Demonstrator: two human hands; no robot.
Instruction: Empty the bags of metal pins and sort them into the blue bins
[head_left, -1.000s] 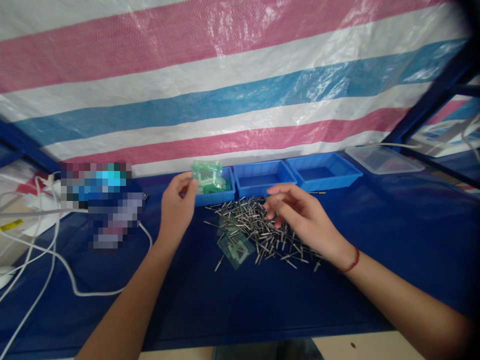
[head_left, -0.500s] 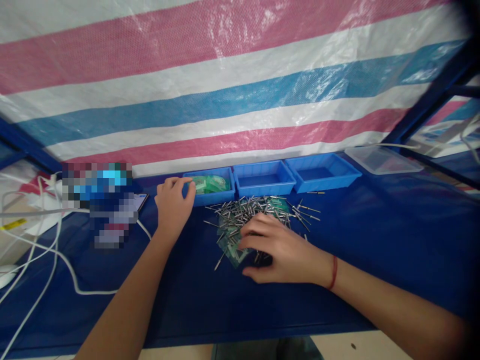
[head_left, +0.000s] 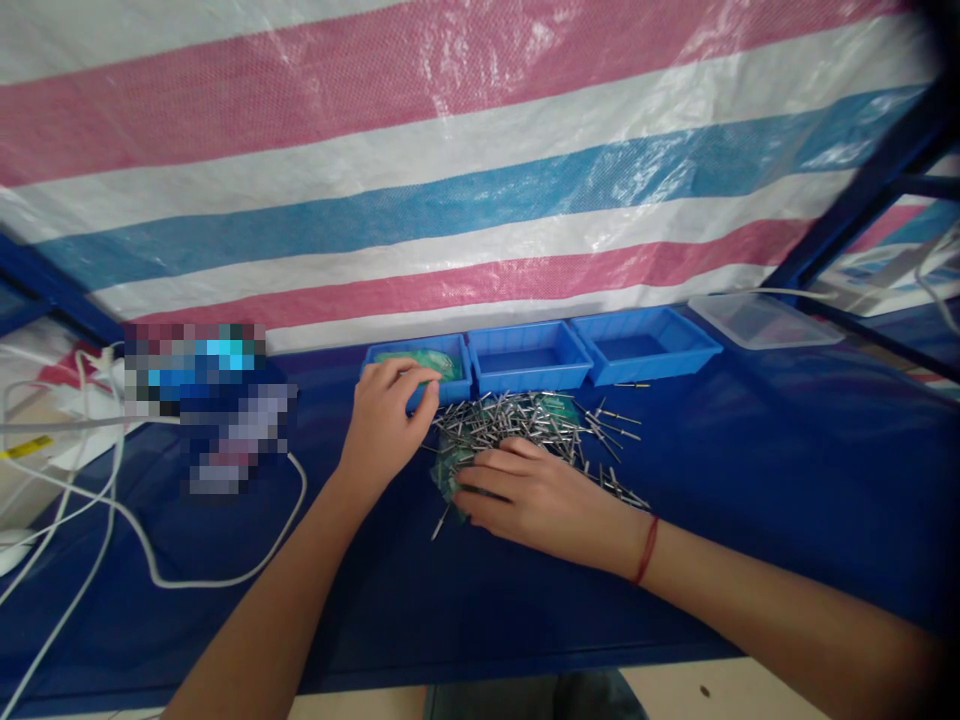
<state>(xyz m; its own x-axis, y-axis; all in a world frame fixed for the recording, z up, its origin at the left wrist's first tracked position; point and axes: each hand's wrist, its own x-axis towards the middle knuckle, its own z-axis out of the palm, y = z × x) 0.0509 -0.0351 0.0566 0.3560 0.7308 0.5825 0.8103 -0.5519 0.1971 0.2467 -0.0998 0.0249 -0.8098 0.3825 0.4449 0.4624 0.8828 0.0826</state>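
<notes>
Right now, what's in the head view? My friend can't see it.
A right hand is over a heap of pins and green bags; the left hand is by the leftmost of three blue bins. A striped sheet hangs behind.

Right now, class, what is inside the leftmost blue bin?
Green plastic packets show inside the bin; the left hand hides its near left part, so contents there cannot be seen.
</notes>
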